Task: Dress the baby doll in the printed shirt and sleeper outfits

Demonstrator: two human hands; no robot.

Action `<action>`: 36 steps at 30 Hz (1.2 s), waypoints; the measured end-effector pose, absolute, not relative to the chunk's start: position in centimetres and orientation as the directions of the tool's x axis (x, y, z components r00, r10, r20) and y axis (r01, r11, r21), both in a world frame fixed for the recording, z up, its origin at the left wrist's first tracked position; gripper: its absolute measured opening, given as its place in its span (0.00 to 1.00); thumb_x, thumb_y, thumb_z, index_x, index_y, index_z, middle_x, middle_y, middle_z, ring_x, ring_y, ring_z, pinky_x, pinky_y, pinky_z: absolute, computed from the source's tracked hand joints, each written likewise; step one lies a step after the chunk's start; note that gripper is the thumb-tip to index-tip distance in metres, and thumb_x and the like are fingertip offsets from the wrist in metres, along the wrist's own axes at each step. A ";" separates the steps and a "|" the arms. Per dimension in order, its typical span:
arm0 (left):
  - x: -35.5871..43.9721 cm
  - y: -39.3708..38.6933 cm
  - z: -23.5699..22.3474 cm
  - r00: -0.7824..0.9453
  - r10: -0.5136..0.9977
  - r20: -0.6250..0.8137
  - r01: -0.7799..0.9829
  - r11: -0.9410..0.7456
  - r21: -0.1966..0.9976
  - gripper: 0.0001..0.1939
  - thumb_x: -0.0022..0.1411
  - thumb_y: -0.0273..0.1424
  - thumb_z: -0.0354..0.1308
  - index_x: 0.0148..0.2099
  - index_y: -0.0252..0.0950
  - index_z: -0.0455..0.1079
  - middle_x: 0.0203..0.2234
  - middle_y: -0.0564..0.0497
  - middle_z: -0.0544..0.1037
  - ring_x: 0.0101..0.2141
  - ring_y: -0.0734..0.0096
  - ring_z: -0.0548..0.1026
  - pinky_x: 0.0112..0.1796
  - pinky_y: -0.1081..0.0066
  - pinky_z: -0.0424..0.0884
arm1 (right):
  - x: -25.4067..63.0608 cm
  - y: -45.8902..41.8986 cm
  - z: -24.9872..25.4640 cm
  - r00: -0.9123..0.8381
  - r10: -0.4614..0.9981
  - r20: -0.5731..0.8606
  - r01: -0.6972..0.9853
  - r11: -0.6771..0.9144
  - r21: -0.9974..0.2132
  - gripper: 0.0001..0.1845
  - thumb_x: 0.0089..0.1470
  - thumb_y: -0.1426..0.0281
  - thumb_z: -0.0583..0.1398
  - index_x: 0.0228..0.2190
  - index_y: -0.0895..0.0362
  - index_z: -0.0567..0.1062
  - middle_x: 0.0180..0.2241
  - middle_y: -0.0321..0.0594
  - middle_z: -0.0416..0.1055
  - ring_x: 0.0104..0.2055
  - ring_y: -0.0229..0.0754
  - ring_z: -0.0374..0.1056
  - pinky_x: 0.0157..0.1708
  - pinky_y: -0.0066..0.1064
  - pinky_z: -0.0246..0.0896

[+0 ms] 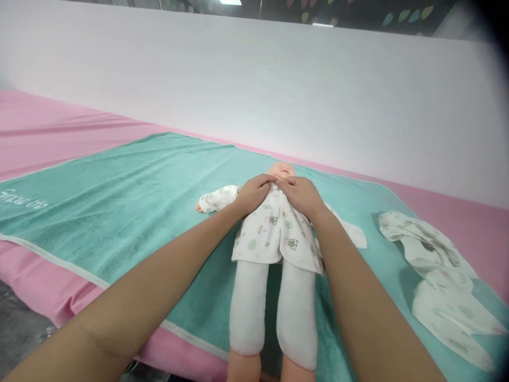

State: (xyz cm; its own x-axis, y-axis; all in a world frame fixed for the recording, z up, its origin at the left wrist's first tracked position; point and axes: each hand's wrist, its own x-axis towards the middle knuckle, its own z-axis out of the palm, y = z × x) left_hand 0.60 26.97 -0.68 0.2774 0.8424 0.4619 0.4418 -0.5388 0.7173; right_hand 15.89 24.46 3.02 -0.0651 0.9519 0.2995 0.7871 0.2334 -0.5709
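A baby doll lies on its back, head toward the wall and legs toward me. It wears a white printed jacket over its torso, and its legs are wrapped in white fabric. At the jacket's neckline my left hand and my right hand meet, fingers closed on the collar just below the doll's chin. The fingertips are partly hidden, so the exact fastening between them cannot be made out. One doll arm in its sleeve stretches out to the left; the other sleeve shows beyond my right forearm.
A teal blanket spreads under the doll over a pink sheet. Crumpled white printed baby clothing lies at the right. Behind stands a white wall, with dark glass above it. Grey floor shows at lower left.
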 end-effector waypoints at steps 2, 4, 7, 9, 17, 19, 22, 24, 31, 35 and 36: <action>0.6 26.9 -0.6 0.275 0.844 0.461 0.447 -0.537 0.715 0.19 0.59 0.27 0.42 0.46 0.42 0.70 0.46 0.57 0.74 0.47 0.72 0.69 0.50 0.73 0.61 | 15.9 24.5 3.0 -0.062 0.953 0.296 0.786 0.229 -0.574 0.23 0.50 0.56 0.52 0.15 0.56 0.51 0.17 0.32 0.48 0.21 0.33 0.46 0.19 0.27 0.39; 0.6 26.9 -0.6 0.276 0.845 0.458 0.449 -0.535 0.715 0.19 0.59 0.27 0.42 0.46 0.41 0.70 0.46 0.57 0.74 0.47 0.72 0.69 0.50 0.73 0.61 | 16.0 24.5 3.0 -0.060 0.954 0.295 0.785 0.228 -0.576 0.23 0.50 0.56 0.52 0.15 0.56 0.51 0.16 0.32 0.48 0.20 0.33 0.46 0.19 0.27 0.39; 0.7 26.9 -0.5 0.276 0.850 0.450 0.451 -0.528 0.720 0.19 0.59 0.27 0.41 0.46 0.41 0.70 0.46 0.57 0.73 0.48 0.72 0.69 0.51 0.73 0.61 | 16.0 24.5 3.0 -0.065 0.952 0.300 0.785 0.234 -0.573 0.23 0.50 0.56 0.52 0.15 0.56 0.51 0.17 0.32 0.49 0.21 0.33 0.46 0.19 0.27 0.40; 0.7 26.9 -0.5 0.272 0.854 0.444 0.455 -0.521 0.722 0.19 0.59 0.27 0.42 0.46 0.41 0.70 0.46 0.57 0.73 0.48 0.72 0.69 0.51 0.73 0.61 | 16.0 24.5 3.0 -0.068 0.951 0.303 0.787 0.238 -0.570 0.23 0.50 0.56 0.52 0.15 0.56 0.51 0.17 0.32 0.49 0.21 0.33 0.47 0.19 0.28 0.40; 0.6 26.9 -0.7 0.278 0.843 0.460 0.446 -0.538 0.716 0.19 0.59 0.27 0.42 0.46 0.42 0.70 0.46 0.57 0.74 0.47 0.71 0.69 0.50 0.73 0.61 | 15.9 24.4 3.0 -0.064 0.953 0.295 0.787 0.230 -0.572 0.22 0.50 0.57 0.51 0.15 0.56 0.52 0.17 0.32 0.50 0.21 0.33 0.47 0.19 0.27 0.39; 0.6 27.0 -0.7 0.280 0.843 0.459 0.447 -0.538 0.715 0.19 0.59 0.28 0.42 0.46 0.42 0.70 0.46 0.57 0.74 0.47 0.71 0.69 0.50 0.73 0.61 | 15.9 24.4 3.0 -0.062 0.954 0.295 0.787 0.228 -0.573 0.22 0.50 0.56 0.52 0.15 0.56 0.52 0.17 0.32 0.49 0.21 0.33 0.47 0.19 0.27 0.39; 0.7 26.9 -0.7 0.274 0.850 0.450 0.458 -0.527 0.715 0.19 0.59 0.27 0.42 0.46 0.42 0.70 0.46 0.57 0.74 0.47 0.72 0.69 0.50 0.73 0.61 | 15.9 24.4 3.1 -0.057 0.955 0.290 0.787 0.222 -0.576 0.22 0.50 0.56 0.52 0.15 0.56 0.52 0.17 0.32 0.49 0.21 0.33 0.47 0.19 0.27 0.39; 0.7 26.9 -0.6 0.270 0.854 0.444 0.464 -0.520 0.718 0.19 0.59 0.27 0.42 0.46 0.42 0.70 0.46 0.58 0.74 0.47 0.72 0.69 0.50 0.73 0.62 | 16.0 24.4 3.1 -0.058 0.955 0.291 0.786 0.223 -0.576 0.22 0.50 0.57 0.52 0.15 0.56 0.52 0.17 0.32 0.49 0.21 0.33 0.46 0.19 0.27 0.40; 0.7 26.6 -0.4 0.272 0.857 0.438 0.462 -0.516 0.722 0.19 0.59 0.27 0.41 0.46 0.42 0.70 0.46 0.57 0.73 0.48 0.71 0.69 0.51 0.73 0.61 | 16.0 24.5 2.8 -0.066 0.954 0.293 0.775 0.234 -0.587 0.22 0.50 0.57 0.52 0.15 0.56 0.51 0.17 0.32 0.49 0.21 0.33 0.46 0.20 0.28 0.39; 0.7 26.5 -0.2 0.267 0.866 0.423 0.461 -0.500 0.733 0.19 0.59 0.27 0.41 0.46 0.42 0.70 0.46 0.57 0.73 0.48 0.71 0.69 0.52 0.72 0.61 | 16.0 24.4 2.9 -0.067 0.954 0.292 0.774 0.234 -0.588 0.21 0.50 0.57 0.52 0.15 0.56 0.52 0.17 0.32 0.50 0.21 0.33 0.46 0.20 0.28 0.40; 0.7 26.5 -0.2 0.266 0.868 0.419 0.464 -0.496 0.734 0.19 0.59 0.27 0.42 0.46 0.42 0.70 0.46 0.57 0.73 0.48 0.71 0.69 0.52 0.72 0.61 | 16.0 24.4 2.9 -0.065 0.954 0.294 0.775 0.233 -0.587 0.21 0.50 0.57 0.52 0.15 0.56 0.52 0.17 0.32 0.50 0.21 0.33 0.46 0.20 0.28 0.40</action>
